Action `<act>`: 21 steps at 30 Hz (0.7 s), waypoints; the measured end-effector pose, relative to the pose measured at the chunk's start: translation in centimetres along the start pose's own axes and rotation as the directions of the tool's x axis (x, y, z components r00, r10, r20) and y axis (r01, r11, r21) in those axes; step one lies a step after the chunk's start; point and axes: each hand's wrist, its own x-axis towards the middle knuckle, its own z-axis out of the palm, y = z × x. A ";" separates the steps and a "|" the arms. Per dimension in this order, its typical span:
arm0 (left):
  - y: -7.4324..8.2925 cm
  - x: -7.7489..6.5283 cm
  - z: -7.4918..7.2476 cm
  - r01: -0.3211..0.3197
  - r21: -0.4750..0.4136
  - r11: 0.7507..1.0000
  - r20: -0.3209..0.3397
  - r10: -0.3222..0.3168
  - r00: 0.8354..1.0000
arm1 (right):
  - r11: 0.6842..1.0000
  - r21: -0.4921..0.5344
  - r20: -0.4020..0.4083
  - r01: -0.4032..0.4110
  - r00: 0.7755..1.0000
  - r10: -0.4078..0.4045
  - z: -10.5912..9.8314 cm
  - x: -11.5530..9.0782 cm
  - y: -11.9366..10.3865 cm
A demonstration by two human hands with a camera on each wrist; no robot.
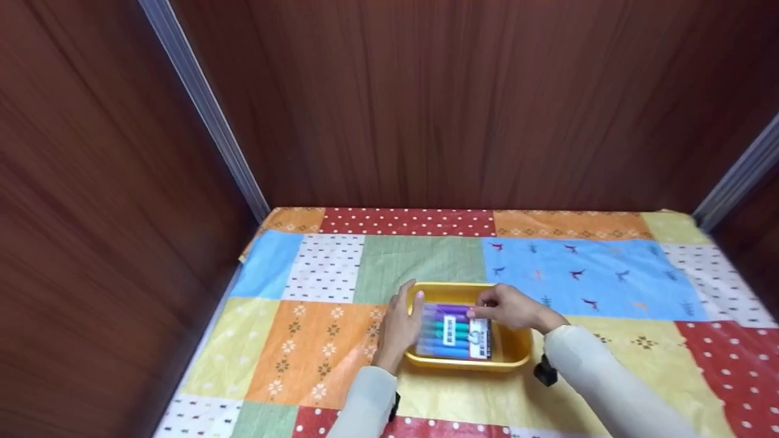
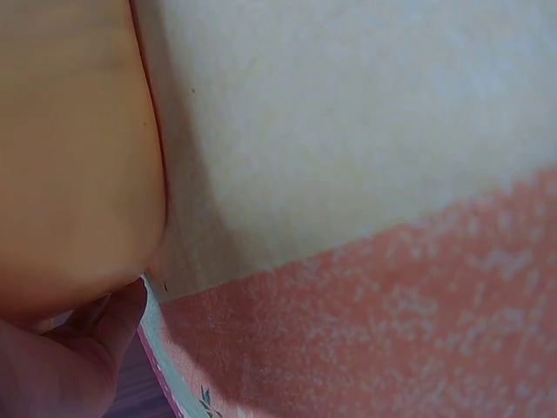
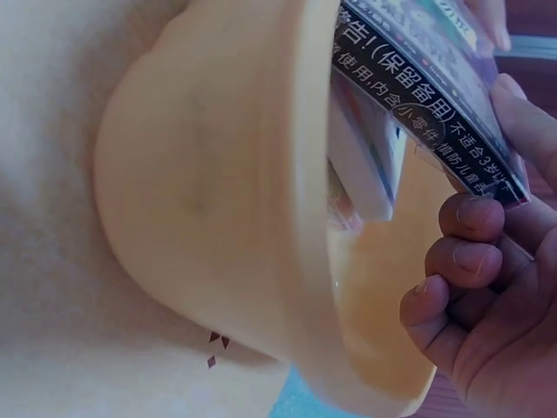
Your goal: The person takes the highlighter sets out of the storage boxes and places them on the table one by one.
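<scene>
A yellow plastic basket stands on the patterned cloth. Inside its rim lies a clear packet of colored pens, with purple, green and blue ones showing and a printed label at the right end. My right hand pinches that label end between thumb and fingers; the right wrist view shows the packet tilted there. At the basket's left end, my left hand grips the wall, thumb over the rim and fingers outside. The left wrist view shows only part of this hand against the basket.
Under the packet, a white-edged item sits in the basket, its kind unclear. A patchwork-print cloth covers the table. Brown wood-grain panels rise behind and at both sides, with metal strips at the corners.
</scene>
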 end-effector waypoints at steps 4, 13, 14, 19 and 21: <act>0.7 0.1 0.5 -0.004 -0.027 1.000 0.005 0.004 1.000 | 0.999 -0.017 -0.006 0.027 1.000 -0.028 -1.2 -0.4 0.0; -0.1 -0.1 -0.3 0.013 -0.057 0.998 -0.006 -0.013 1.000 | 0.998 0.008 0.002 0.070 0.998 -0.070 -1.3 -0.6 0.0; -0.3 -0.3 -0.3 0.017 -0.053 0.998 -0.009 -0.018 1.000 | 0.997 0.014 0.007 0.076 0.997 -0.076 -1.2 -0.8 0.2; -0.5 -0.3 0.0 -0.028 -0.046 0.999 -0.027 0.027 0.999 | 0.995 0.033 -0.042 0.094 0.995 -0.093 -1.3 -1.7 0.9; -0.4 -0.1 0.3 -0.047 -0.050 0.998 -0.013 0.047 0.999 | 0.997 0.034 -0.077 0.071 0.995 -0.068 -1.6 -2.1 1.0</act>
